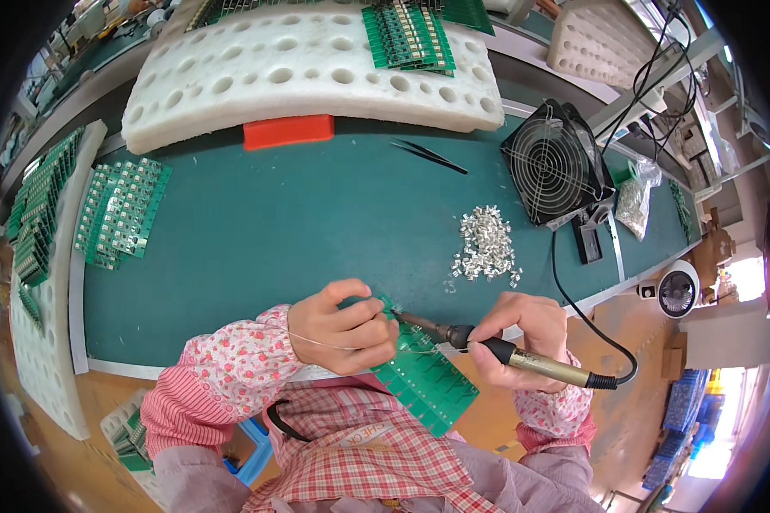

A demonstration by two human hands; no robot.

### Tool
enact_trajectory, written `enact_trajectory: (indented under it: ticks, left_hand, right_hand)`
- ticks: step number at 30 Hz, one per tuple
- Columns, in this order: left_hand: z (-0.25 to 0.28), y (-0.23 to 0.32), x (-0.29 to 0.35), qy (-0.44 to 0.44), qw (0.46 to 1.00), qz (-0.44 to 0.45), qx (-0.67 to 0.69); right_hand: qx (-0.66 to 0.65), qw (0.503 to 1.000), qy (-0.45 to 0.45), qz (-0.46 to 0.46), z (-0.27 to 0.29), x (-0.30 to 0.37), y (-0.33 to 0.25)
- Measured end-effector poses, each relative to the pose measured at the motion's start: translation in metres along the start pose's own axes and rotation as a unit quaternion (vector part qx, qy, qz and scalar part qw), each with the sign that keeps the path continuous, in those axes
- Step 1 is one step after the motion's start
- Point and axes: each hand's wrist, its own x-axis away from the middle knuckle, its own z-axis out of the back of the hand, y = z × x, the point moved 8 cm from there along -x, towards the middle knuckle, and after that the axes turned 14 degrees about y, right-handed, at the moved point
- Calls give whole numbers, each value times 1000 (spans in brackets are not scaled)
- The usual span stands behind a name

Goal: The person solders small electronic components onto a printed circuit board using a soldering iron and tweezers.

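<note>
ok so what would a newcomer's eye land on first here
Probably the gold-and-black soldering iron in the right hand, its tip by the rectangular green circuit board in the left hand, low in the centre. Next, the heap of small silvery metal pieces beyond the right hand and the square black fan farther right. At the back, the bright red oblong block stands out in front of the white foam slab with round holes.

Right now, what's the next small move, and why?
Probably ease the wire toward the tip of the iron: the right hand holds that tip by the board's upper end, the left hand is there too, and the wire runs below it.
</note>
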Motion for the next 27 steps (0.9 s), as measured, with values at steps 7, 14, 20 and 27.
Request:
enact_trajectory:
  ticks: [7, 14, 20, 27]
  left_hand:
    - [1, 0, 1, -3, 1000, 0, -2]
    - [1, 0, 0, -3, 1000, -1, 1]
    - [1, -1, -4, 4, 1000, 12, -8]
    - [2, -3, -4, 1, 1000, 20, -5]
  right_hand:
    - [46, 997, -19, 65, -3, -6, -16]
    - [34, 998, 6, 54, 2, -6, -16]
    - [36, 998, -13, 59, -1, -6, -17]
    - [50, 996, 6, 73, -3, -4, -19]
